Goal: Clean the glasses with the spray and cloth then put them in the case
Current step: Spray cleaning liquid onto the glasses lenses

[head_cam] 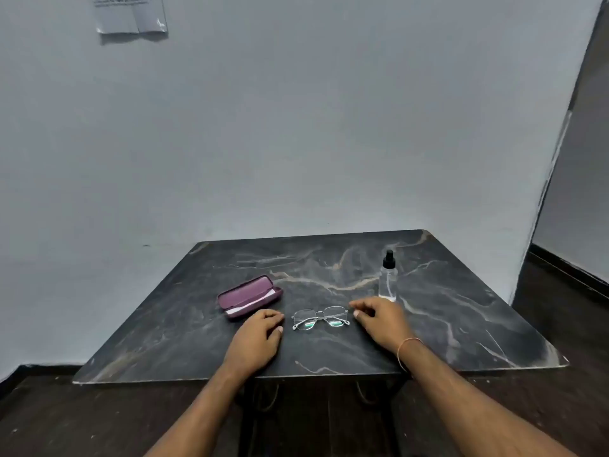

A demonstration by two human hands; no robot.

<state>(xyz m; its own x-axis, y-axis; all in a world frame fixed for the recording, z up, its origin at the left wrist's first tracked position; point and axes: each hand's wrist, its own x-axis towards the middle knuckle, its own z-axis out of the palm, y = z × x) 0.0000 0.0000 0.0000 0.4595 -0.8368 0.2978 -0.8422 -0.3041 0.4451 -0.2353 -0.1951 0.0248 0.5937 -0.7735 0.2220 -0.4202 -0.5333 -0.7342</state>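
I see thin wire-framed glasses (320, 318) on veined marble table (461, 324), between my loosely curled, unladen left hand (258, 338) and right hand (382, 319).

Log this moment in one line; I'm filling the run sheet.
stage: start | glasses: on table, untouched | left hand: empty | right hand: empty | case: open | spray bottle: upright

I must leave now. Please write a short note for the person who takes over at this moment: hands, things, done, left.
Left hand: open, on the table, left of the glasses.
Right hand: fingers loosely curled, holds nothing, right of the glasses.
Glasses: flat on the table between the hands, untouched.
Case: open, behind the left hand, with a pale strip inside, maybe the cloth.
Spray bottle: upright behind the right hand.
Done: nothing.
Left: spray, wipe, put into case.
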